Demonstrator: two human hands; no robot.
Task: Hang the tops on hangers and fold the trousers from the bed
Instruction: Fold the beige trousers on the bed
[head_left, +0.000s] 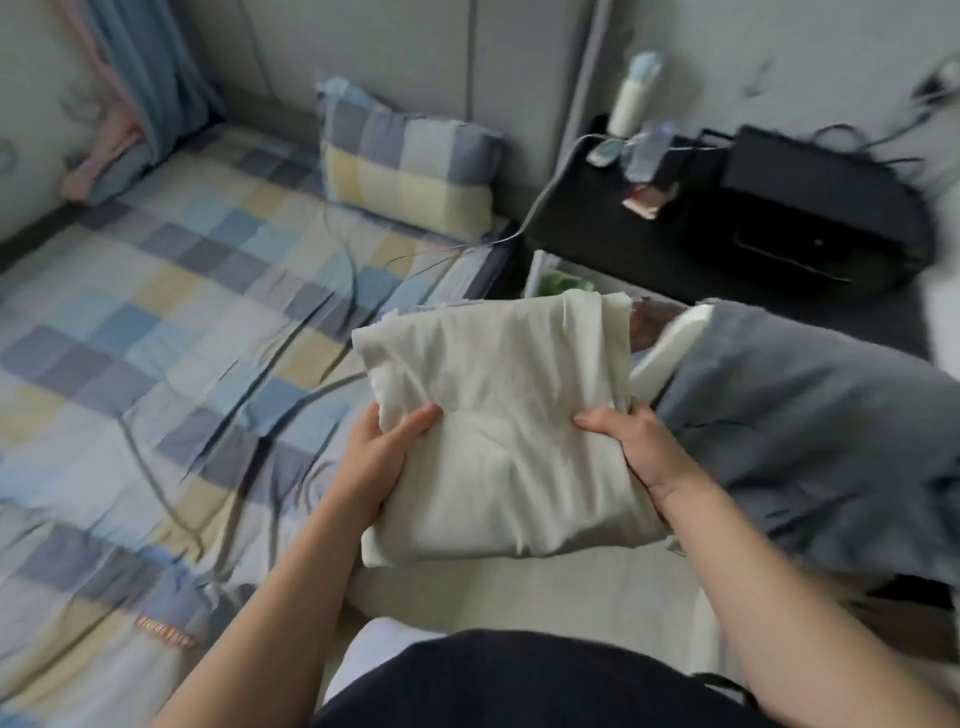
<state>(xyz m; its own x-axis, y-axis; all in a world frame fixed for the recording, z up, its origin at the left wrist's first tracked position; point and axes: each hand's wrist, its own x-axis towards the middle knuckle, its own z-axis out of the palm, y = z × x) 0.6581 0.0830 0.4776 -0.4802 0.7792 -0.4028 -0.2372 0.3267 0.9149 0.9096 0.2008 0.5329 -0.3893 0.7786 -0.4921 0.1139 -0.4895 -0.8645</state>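
A folded cream-coloured garment (498, 415) is held up in front of me, off the bed, as a thick rectangular bundle. My left hand (376, 457) grips its left edge, thumb on top and fingers underneath. My right hand (644, 452) grips the right edge the same way. The bed (156, 322), with its blue, grey and yellow checked sheet, lies to the left. A grey-blue garment or cover (810, 426) is heaped to the right, partly behind the bundle.
A checked pillow (410, 161) leans on the headboard. A thin cable (322, 364) trails across the sheet. A black bedside table (727, 218) at the back right carries a bottle (634, 93), small items and a black bag. Curtains (140, 78) hang at the far left.
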